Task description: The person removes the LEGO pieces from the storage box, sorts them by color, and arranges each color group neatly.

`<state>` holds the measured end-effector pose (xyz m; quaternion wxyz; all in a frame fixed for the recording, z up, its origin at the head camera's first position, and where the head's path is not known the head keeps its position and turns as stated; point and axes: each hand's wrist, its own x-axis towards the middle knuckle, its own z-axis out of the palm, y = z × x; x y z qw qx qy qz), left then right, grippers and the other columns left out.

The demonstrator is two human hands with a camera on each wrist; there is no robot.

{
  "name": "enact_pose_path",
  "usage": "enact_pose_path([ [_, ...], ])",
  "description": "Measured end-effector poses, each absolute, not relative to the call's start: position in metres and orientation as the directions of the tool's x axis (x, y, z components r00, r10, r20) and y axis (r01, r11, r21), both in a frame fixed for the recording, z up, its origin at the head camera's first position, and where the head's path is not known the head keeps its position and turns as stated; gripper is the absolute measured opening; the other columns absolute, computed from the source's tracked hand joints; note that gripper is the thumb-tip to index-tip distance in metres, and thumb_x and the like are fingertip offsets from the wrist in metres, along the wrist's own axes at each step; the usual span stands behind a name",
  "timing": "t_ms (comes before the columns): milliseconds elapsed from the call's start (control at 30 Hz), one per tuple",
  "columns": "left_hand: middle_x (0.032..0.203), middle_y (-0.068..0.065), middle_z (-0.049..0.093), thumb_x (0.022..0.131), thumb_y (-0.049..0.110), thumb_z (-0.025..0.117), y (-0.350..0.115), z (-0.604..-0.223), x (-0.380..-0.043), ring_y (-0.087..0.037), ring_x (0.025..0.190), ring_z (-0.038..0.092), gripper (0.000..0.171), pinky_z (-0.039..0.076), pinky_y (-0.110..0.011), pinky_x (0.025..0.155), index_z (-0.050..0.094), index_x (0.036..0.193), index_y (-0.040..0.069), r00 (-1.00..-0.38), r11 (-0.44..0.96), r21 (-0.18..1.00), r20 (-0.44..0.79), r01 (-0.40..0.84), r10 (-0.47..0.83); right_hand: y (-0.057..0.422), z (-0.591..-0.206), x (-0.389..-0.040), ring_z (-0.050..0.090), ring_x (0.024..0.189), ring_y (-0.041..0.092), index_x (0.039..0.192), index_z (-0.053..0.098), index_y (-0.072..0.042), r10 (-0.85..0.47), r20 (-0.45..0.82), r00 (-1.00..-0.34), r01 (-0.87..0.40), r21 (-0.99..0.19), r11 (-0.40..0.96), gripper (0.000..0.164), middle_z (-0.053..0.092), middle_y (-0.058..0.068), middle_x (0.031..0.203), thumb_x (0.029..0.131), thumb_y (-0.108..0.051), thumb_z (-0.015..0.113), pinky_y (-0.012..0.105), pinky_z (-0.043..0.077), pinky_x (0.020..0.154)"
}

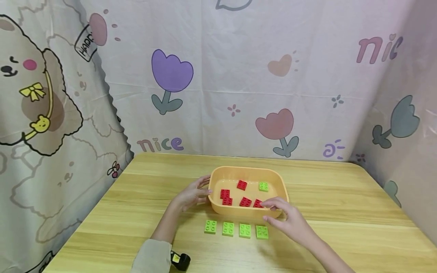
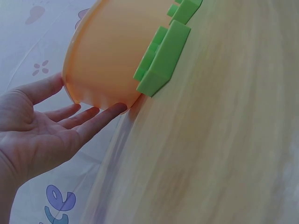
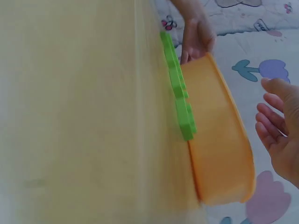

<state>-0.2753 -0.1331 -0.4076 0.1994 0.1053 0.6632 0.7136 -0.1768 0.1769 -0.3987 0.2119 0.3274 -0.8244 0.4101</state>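
Note:
An orange plastic basin (image 1: 247, 212) stands on the table, holding several red toy bricks (image 1: 242, 184) and one light-green brick (image 1: 263, 186). My left hand (image 1: 192, 195) rests against the basin's left end. In the left wrist view, its thumb meets the rim and its extended fingers (image 2: 100, 120) touch the outer wall. At the near right rim, my right hand (image 1: 288, 220) hovers, thumb and fingers apart, close to a red brick (image 1: 257, 203). Nothing shows between them; in the right wrist view, the right hand (image 3: 285, 128) has loosely bent fingers.
Several light-green bricks (image 1: 228, 229) form a row on the wooden table (image 1: 341, 227) in front of the basin. A black strap device (image 1: 181, 261) sits at the left wrist. Printed cloth (image 1: 222, 125) hangs behind the table and at both sides.

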Motion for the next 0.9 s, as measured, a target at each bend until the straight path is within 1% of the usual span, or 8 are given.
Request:
enact_pose_path([
  [133, 0.147, -0.022, 0.016, 0.088, -0.003, 0.052, -0.133, -0.408, -0.275, -0.042, 0.123, 0.035, 0.064, 0.045, -0.045, 0.089, 0.021, 0.144, 0.003, -0.898, -0.039, 0.989, -0.116, -0.146, 0.423, 0.175, -0.39, -0.192, 0.058, 0.088, 0.018, 0.105, 0.065, -0.01, -0.384, 0.601, -0.701, -0.712, -0.552, 0.434, 0.032, 0.063, 0.0, 0.103, 0.075, -0.004, 0.074, 0.03, 0.051, 0.075],
  [233, 0.147, -0.022, 0.016, 0.088, -0.003, 0.052, -0.133, -0.408, -0.276, -0.042, 0.123, 0.035, 0.064, 0.045, -0.045, 0.09, 0.02, 0.144, 0.003, -0.897, -0.041, 0.988, -0.116, -0.147, 0.427, 0.174, -0.385, -0.206, 0.058, 0.089, 0.018, 0.104, 0.066, -0.008, -0.384, 0.58, -0.718, -0.694, -0.553, 0.461, 0.029, 0.064, 0.0, 0.102, 0.076, -0.006, 0.074, 0.03, 0.05, 0.076],
  [367, 0.147, -0.023, 0.017, 0.088, -0.003, 0.052, -0.133, -0.409, -0.276, -0.042, 0.123, 0.035, 0.064, 0.045, -0.045, 0.089, 0.021, 0.144, 0.003, -0.899, -0.038, 0.989, -0.115, -0.145, 0.423, 0.171, -0.382, -0.225, 0.057, 0.088, 0.015, 0.103, 0.066, -0.009, -0.372, 0.532, -0.761, -0.647, -0.571, 0.506, 0.027, 0.064, -0.003, 0.101, 0.077, -0.009, 0.073, 0.038, 0.05, 0.077],
  [467, 0.147, -0.023, 0.018, 0.088, -0.003, 0.052, -0.133, -0.41, -0.276, -0.041, 0.122, 0.037, 0.063, 0.046, -0.045, 0.089, 0.022, 0.143, 0.003, -0.901, -0.038, 0.988, -0.118, -0.147, 0.418, 0.17, -0.383, -0.24, 0.058, 0.088, 0.018, 0.103, 0.066, -0.006, -0.374, 0.503, -0.779, -0.625, -0.579, 0.523, 0.026, 0.064, 0.0, 0.101, 0.078, -0.009, 0.073, 0.041, 0.051, 0.078],
  [567, 0.147, -0.023, 0.018, 0.088, -0.003, 0.053, -0.133, -0.41, -0.276, -0.041, 0.122, 0.037, 0.063, 0.046, -0.045, 0.089, 0.022, 0.143, 0.003, -0.902, -0.039, 0.988, -0.121, -0.15, 0.414, 0.167, -0.383, -0.252, 0.059, 0.09, 0.024, 0.103, 0.066, -0.002, -0.378, 0.484, -0.79, -0.613, -0.584, 0.532, 0.026, 0.065, 0.006, 0.1, 0.078, -0.009, 0.072, 0.038, 0.051, 0.079],
  [700, 0.147, -0.022, 0.019, 0.088, -0.003, 0.053, -0.133, -0.409, -0.275, -0.041, 0.122, 0.037, 0.063, 0.046, -0.045, 0.089, 0.023, 0.143, 0.003, -0.905, -0.035, 0.988, -0.124, -0.151, 0.406, 0.163, -0.383, -0.264, 0.058, 0.09, 0.031, 0.103, 0.065, 0.002, -0.374, 0.467, -0.801, -0.598, -0.608, 0.523, 0.027, 0.065, 0.011, 0.1, 0.078, -0.006, 0.071, 0.04, 0.051, 0.078],
  [767, 0.147, -0.022, 0.019, 0.088, -0.003, 0.053, -0.132, -0.409, -0.275, -0.041, 0.122, 0.037, 0.064, 0.046, -0.044, 0.089, 0.022, 0.143, 0.003, -0.907, -0.036, 0.988, -0.124, -0.151, 0.402, 0.161, -0.384, -0.269, 0.058, 0.089, 0.032, 0.103, 0.065, 0.004, -0.373, 0.471, -0.8, -0.6, -0.61, 0.517, 0.027, 0.065, 0.013, 0.099, 0.078, -0.005, 0.071, 0.041, 0.051, 0.077],
  [900, 0.147, -0.022, 0.019, 0.088, -0.004, 0.053, -0.132, -0.408, -0.276, -0.041, 0.122, 0.037, 0.064, 0.046, -0.044, 0.088, 0.022, 0.144, 0.004, -0.908, -0.041, 0.987, -0.126, -0.155, 0.399, 0.16, -0.388, -0.279, 0.058, 0.088, 0.031, 0.102, 0.065, 0.005, -0.367, 0.46, -0.809, -0.588, -0.613, 0.528, 0.027, 0.065, 0.014, 0.096, 0.079, -0.006, 0.071, 0.041, 0.052, 0.076],
])
